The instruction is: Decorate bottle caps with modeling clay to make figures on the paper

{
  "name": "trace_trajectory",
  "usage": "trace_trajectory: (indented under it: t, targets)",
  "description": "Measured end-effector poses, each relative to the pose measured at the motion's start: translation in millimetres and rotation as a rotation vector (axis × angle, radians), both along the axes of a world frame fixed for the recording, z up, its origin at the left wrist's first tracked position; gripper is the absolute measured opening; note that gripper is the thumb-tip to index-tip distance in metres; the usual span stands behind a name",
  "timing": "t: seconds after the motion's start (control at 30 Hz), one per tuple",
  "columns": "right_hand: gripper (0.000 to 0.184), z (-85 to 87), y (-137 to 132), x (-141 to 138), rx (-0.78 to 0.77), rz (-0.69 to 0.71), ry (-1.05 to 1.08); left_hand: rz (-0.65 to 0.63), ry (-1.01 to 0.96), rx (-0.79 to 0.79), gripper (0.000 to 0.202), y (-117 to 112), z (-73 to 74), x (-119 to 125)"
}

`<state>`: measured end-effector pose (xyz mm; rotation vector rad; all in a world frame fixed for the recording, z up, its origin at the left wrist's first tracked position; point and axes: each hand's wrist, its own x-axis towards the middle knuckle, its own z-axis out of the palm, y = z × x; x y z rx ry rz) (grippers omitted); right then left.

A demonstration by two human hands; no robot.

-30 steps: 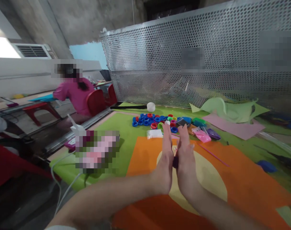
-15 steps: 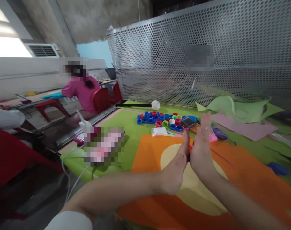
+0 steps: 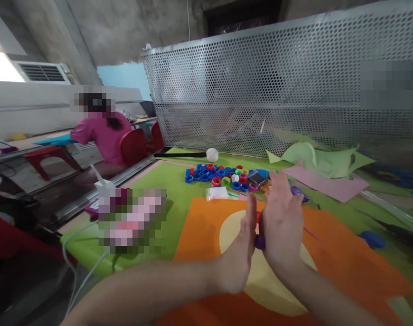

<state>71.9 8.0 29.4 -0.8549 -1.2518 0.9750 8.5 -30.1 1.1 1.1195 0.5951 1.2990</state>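
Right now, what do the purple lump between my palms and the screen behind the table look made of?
The purple lump is probably soft modelling clay, matte, pressed between the left hand and right hand. The screen looks like sheet metal, dull silvery, punched with even round holes.

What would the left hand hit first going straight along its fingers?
Probably the near edge of the coloured caps; the left hand points at them, though it may pass above.
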Motion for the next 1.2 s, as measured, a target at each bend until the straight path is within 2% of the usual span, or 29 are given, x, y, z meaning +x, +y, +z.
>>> trace_trajectory:
  t: [0.07,0.17,0.3,0.4,0.53,0.6,0.7,0.8,0.93,1.07,1.2]
  targets:
    - [0.063,1.7,11.8,1.4,-0.055,-0.022,0.023,0.005,-0.039,0.033,0.072,-4.4,-2.7,3.1]
    - [0.064,-2.3,18.0,0.4,-0.061,-0.040,0.028,0.040,-0.106,0.003,0.069,-9.2,1.3,6.2]
    - [0.060,-10.5,14.1,-0.6,0.043,-0.004,-0.015,0.079,-0.172,-0.013,0.067,-10.2,9.9,4.8]
    - [0.057,-13.2,8.8,-0.3,0.113,0.040,-0.063,0.097,-0.234,-0.022,0.072,-7.3,10.4,1.0]
    - [0.056,-14.2,-5.6,-3.7,0.143,0.100,-0.113,0.117,-0.183,-0.085,0.066,-3.7,9.1,-3.1]
    - [0.056,-17.0,-15.6,-8.1,0.118,0.158,-0.049,0.159,-0.153,-0.104,0.058,-2.1,11.5,-3.9]
    - [0.055,-25.0,-28.8,-15.1,-0.006,0.271,0.084,0.281,-0.122,-0.155,0.051,1.4,18.2,-4.0]
    - [0.056,-32.4,-33.8,-17.5,-0.106,0.307,0.209,0.367,-0.102,-0.199,0.050,6.9,23.0,-4.4]
    - [0.054,-31.6,-29.3,-16.5,-0.148,0.298,0.373,0.415,-0.067,-0.153,0.050,13.5,24.1,-5.3]
    - [0.060,-24.1,-24.7,-22.5,-0.154,0.282,0.514,0.357,0.000,-0.102,0.051,11.5,22.6,-4.7]
    - [0.050,-28.8,-17.1,-24.6,-0.162,0.251,0.488,0.325,0.072,0.070,0.065,1.6,13.9,-4.9]
